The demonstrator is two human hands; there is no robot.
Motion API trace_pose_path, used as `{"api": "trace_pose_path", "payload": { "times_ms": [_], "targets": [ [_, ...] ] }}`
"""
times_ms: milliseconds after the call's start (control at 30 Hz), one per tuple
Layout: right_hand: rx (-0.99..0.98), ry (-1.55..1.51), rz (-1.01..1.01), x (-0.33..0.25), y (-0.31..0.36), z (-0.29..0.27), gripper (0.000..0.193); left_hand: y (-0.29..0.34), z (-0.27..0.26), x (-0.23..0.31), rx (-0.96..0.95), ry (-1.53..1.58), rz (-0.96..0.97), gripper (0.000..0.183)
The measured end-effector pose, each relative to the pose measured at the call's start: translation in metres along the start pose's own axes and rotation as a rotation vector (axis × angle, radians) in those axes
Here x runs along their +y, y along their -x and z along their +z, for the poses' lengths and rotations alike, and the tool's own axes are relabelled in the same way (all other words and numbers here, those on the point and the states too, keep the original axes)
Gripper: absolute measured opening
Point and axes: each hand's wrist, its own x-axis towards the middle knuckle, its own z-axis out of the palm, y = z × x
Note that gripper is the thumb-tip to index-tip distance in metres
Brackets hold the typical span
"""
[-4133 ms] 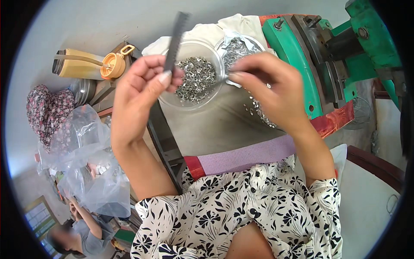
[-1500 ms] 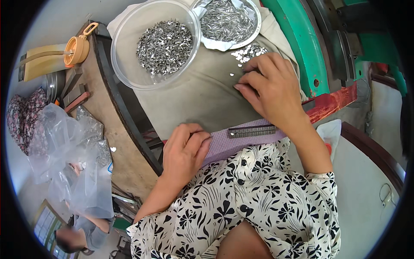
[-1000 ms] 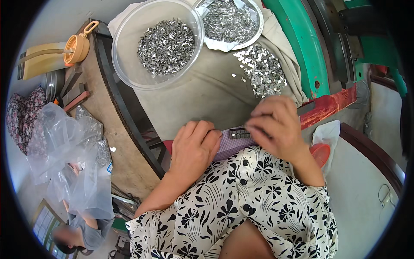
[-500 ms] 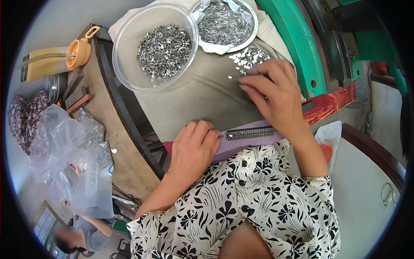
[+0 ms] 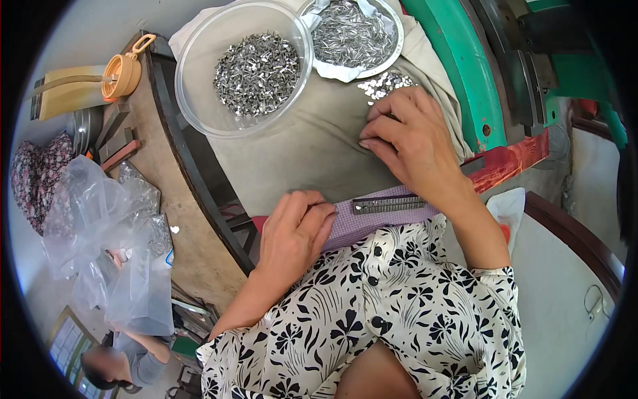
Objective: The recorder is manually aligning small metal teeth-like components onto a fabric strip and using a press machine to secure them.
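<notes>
My right hand [image 5: 417, 149] hovers over or rests on the grey-brown cloth [image 5: 286, 159], its fingers curled and the thumb pressed near the index finger. Anything pinched there is too small to see. Just beyond it lies a small pile of shiny metal discs [image 5: 382, 85]. My left hand [image 5: 292, 229] rests at the cloth's near edge with fingers bent and fingertips together; their contents are hidden. Between the hands, a dark slotted metal bar [image 5: 389, 204] lies on a purple checked cloth [image 5: 345, 226], with one shiny piece at its left end.
A clear plastic bowl [image 5: 189, 86] holds many small metal parts. Beside it, a round tray [image 5: 399, 46] holds thin metal pins. A green machine [image 5: 458, 73] borders the right. On the left stand a wooden table [image 5: 193, 233], plastic bags [image 5: 136, 279] and an orange lid [image 5: 121, 76]; another person [image 5: 143, 359] sits beyond.
My right hand has shifted slightly left, and its fingers have drawn closer together. My left fingers have bent a little more and moved slightly left. The slotted bar stays in place.
</notes>
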Motion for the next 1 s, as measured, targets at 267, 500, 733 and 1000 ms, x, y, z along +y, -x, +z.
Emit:
{"api": "trace_pose_path", "payload": {
  "times_ms": [267,500,733,1000],
  "targets": [
    [-0.091,0.026,-0.082,0.009,-0.002,-0.007,0.015,-0.002,0.008,0.005,0.015,-0.168,0.039,0.022],
    [-0.032,0.103,-0.063,0.005,-0.001,-0.009,0.014,-0.005,0.008,0.006,-0.019,-0.256,0.112,0.020],
    [0.125,-0.120,0.010,-0.014,0.047,-0.016,0.022,-0.011,-0.001,0.007,0.020,-0.114,0.085,0.022],
    [0.058,-0.112,0.153,-0.028,0.092,0.001,0.018,-0.067,-0.017,0.020,0.212,-0.105,0.193,0.020]
  ]
}}
